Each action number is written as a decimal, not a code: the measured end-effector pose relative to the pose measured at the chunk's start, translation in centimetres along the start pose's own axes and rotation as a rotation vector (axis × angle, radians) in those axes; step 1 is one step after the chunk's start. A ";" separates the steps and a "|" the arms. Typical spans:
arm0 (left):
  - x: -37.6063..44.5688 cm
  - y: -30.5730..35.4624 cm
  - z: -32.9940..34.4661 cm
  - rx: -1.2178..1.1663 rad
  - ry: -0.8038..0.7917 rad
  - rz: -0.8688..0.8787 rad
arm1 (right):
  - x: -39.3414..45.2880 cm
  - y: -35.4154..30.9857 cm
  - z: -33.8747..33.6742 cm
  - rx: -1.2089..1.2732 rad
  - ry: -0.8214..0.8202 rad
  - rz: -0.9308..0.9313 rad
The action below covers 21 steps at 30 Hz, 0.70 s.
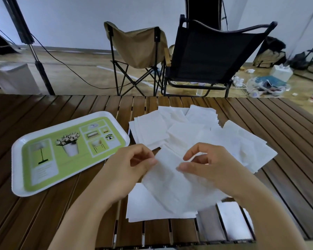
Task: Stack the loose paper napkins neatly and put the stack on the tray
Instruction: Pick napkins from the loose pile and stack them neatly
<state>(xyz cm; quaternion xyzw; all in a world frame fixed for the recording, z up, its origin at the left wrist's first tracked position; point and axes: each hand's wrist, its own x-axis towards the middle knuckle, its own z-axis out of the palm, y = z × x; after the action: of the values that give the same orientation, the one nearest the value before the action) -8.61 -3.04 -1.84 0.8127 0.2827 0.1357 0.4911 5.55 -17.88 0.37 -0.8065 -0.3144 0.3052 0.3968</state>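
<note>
Several white paper napkins (pixel 188 129) lie scattered and overlapping on the slatted wooden table (pixel 43 213), right of centre. I hold one napkin (pixel 170 181) just above a small pile (pixel 143 204) near the front edge. My left hand (pixel 128 168) pinches its upper left corner between thumb and fingers. My right hand (pixel 210 165) pinches its upper right part. The white tray with a green printed picture (pixel 65 152) sits to the left, with nothing on it.
Beyond the table's far edge stand a tan folding chair (pixel 139 49) and a black folding chair (pixel 213 56). A light stand (pixel 34 51) and a white bin (pixel 13 78) are at the back left. Clutter and cables lie on the floor at the right.
</note>
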 end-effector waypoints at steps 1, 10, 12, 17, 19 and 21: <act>0.0 -0.1 -0.1 0.013 0.030 -0.011 | -0.2 0.1 -0.5 0.009 -0.070 0.037; 0.0 -1.0 -1.4 -0.045 0.067 -0.363 | 0.7 2.7 -1.7 0.040 0.030 0.208; -0.1 -1.2 -1.4 -0.087 0.007 -0.443 | 1.2 3.2 -1.3 0.063 0.078 0.238; 0.2 -2.1 -0.6 0.052 -0.179 -0.570 | 2.9 4.4 1.3 -0.083 -0.014 0.320; 0.6 -2.9 -0.3 0.190 -0.209 -0.603 | 3.8 4.8 2.0 -0.150 -0.015 0.335; 1.0 -3.4 0.0 0.296 -0.224 -0.637 | 4.4 5.1 2.5 -0.231 -0.004 0.353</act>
<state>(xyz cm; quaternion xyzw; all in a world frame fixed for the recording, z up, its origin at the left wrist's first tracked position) -8.92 -1.25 -4.92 0.7561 0.4826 -0.1561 0.4136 7.72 -15.93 -6.16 -0.8887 -0.2021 0.3333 0.2414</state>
